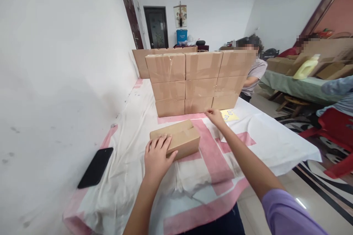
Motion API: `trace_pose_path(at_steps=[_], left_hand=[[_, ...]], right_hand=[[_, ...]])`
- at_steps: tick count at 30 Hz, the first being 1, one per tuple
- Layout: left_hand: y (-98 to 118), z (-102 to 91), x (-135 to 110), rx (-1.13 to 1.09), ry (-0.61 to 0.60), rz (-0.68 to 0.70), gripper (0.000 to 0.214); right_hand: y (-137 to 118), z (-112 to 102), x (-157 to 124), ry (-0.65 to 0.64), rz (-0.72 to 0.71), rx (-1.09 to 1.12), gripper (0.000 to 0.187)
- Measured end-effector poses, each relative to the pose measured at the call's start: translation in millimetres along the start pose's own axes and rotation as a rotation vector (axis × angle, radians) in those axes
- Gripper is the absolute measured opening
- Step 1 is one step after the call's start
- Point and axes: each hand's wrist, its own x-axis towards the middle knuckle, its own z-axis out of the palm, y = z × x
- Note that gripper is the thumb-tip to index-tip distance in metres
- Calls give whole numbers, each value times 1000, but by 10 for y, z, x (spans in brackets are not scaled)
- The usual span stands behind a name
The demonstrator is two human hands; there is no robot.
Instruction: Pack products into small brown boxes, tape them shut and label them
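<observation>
A small taped cardboard box [180, 136] lies on the white-and-pink cloth of the table [270, 139] in front of me. My left hand [157, 156] rests flat on the box's near left corner, fingers stretched out. My right hand [215, 116] reaches forward to the foot of a stack of taped cardboard boxes [197, 80], three high and three wide; its fingertips touch the bottom row. That hand holds nothing that I can see. A yellow paper slip [229, 115] lies just right of my right hand.
A black phone [95, 167] lies at the table's left edge by the white wall. More boxes stand behind the stack. A person [255, 71] sits beyond the table's right side. At right are a green-covered table with boxes and a yellow bottle [306, 67], and red chairs [335, 132].
</observation>
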Motion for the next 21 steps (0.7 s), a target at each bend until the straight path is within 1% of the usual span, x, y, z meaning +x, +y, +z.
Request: trace_pose_path(at_steps=[2, 3, 4, 6, 7, 9, 11, 13, 17, 19, 21], left_hand=[[-8, 25, -13, 7, 16, 6, 53], [-13, 38, -15, 12, 24, 5, 53], [-18, 50, -14, 18, 34, 3, 53], [-26, 73, -9, 30, 47, -4, 53], [-29, 83, -5, 37, 50, -8, 53], [-33, 96, 1, 52, 58, -13, 52], [-36, 103, 3, 68, 75, 1, 51], [-42, 101, 4, 83, 106, 29, 51], [-63, 82, 10, 126, 176, 118, 53], [-71, 71, 20, 149, 201, 160, 54], [-72, 65, 31, 161, 218, 176, 54]], right_hand=[[360, -348, 97, 39, 26, -91, 22], [527, -488, 147, 38, 37, -137, 21], [677, -592, 197, 21, 45, -179, 20], [916, -683, 296, -59, 48, -248, 18], [1004, -676, 344, -116, 46, -276, 18], [1127, -588, 440, -237, 53, -331, 15], [1197, -459, 535, -346, 83, -393, 9], [1235, -340, 623, -427, 119, -452, 9], [1257, -189, 737, -514, 155, -529, 23], [1256, -148, 746, -545, 176, -556, 30], [1250, -123, 731, -572, 195, -575, 33]])
